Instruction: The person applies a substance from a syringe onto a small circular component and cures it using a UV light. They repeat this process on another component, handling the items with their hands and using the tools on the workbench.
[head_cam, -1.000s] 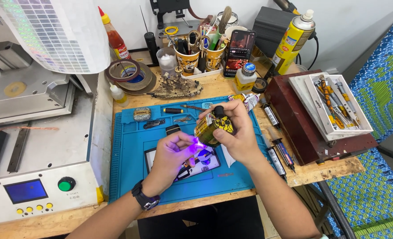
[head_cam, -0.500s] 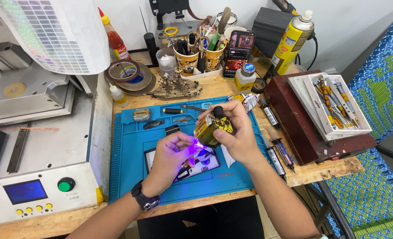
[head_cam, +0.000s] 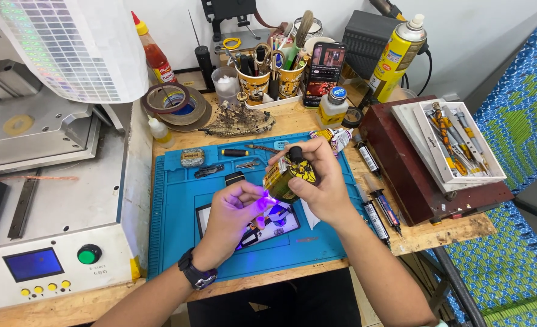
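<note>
A yellow-and-black torch [head_cam: 288,177] held over the blue mat [head_cam: 177,200].
It is gripped by the right hand [head_cam: 317,181], casting violet light on the loosely open left hand [head_cam: 232,215].

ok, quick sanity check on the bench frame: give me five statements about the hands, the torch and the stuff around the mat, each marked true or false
1. The right hand grips a small yellow-and-black torch. True.
2. Violet light falls on the left hand's fingers. True.
3. The work lies on a red rubber mat. False: the blue silicone mat is under it.
4. The left wrist wears a black watch. True.
5. The yellow spray can lies flat on the mat. False: it stands upright at the back of the wooden bench.
</note>
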